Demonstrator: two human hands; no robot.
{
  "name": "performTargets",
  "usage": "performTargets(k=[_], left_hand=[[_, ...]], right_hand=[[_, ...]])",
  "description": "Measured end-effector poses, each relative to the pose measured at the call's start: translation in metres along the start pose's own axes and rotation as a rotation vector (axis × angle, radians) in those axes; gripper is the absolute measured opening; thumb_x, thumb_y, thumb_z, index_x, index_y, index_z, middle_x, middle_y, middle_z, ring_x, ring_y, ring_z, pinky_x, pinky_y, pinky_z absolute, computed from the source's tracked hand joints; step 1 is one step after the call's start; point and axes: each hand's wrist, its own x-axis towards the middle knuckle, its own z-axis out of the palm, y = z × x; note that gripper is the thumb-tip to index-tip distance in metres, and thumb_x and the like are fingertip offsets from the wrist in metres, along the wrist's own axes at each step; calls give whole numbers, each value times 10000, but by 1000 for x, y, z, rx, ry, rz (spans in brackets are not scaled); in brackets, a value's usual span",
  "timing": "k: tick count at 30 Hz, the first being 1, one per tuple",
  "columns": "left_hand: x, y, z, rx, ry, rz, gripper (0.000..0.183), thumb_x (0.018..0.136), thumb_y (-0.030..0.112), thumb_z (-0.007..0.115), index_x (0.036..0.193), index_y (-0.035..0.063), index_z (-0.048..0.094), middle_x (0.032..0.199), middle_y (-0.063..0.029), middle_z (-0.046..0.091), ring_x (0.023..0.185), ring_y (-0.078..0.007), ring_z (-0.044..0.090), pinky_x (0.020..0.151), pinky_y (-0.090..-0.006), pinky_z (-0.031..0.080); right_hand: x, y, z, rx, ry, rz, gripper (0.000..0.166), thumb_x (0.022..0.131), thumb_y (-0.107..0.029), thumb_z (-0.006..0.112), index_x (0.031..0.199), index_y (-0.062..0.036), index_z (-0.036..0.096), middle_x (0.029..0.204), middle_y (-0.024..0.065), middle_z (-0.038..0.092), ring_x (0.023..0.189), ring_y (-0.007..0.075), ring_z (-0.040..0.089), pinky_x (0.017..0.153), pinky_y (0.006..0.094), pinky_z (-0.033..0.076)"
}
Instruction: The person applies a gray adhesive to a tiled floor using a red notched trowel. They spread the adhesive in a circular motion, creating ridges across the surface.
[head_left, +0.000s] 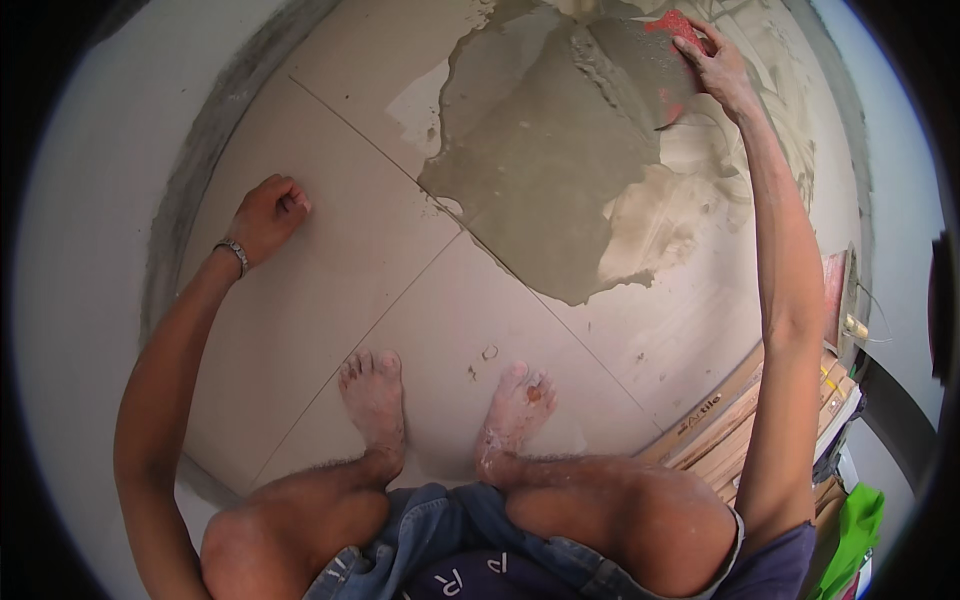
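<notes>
My right hand (716, 64) grips a red rubber or plastic spreader (675, 31), largely coated in wet grey grout, at the upper right. The spreader rests at the edge of a broad puddle of grey grout (532, 180) over the beige floor tiles (360, 202). Thin joints run between the tiles, and one passes along the puddle's lower left side. Smeared grout residue (660, 217) lies to the right of the puddle. My left hand (271, 214), with a metal bracelet at the wrist, is loosely curled above the tiles at the left and holds nothing.
My bare feet stand on the tiles below the puddle. Stacked cardboard tile boxes (720, 420) lie at the lower right, with a green bag (851, 536) beside them and a reddish object (835, 296) above. Walls with a grey cement strip (199, 157) border the floor.
</notes>
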Motion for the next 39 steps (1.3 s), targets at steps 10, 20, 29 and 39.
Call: performTargets(k=[10,20,29,39], left_hand=[[17,5,1,75,65,-79,275,925,244,666,806,14,576,711,-44,561,672,-149,512,684,-327,470],[51,-10,-18,-256,61,-218,223,964,203,646,815,48,590,676,10,557,608,-63,526,579,-263,467],[51,1,-19,-214,104,-250,278,977,209,633,767,59,532,645,15,533,536,-65,507,482,-274,452],[52,-6,-31,-245,25,-204,293,986,259,637,783,65,555,660,-3,582,546,-86,601,501,-261,509]], right_hand=[[-2,55,-72,-92,388,337,451,954,-110,628,1394,-67,543,1062,79,701,909,148,646,794,312,542],[35,39,-80,12,465,348,358,934,-76,667,1287,-109,618,1099,81,711,871,164,693,694,331,593],[38,-54,-13,60,143,165,361,904,-85,670,1264,-56,650,1116,116,728,998,257,692,835,371,569],[-13,-101,53,97,-272,-30,370,983,-84,616,1352,-96,577,1112,53,705,991,125,643,869,287,527]])
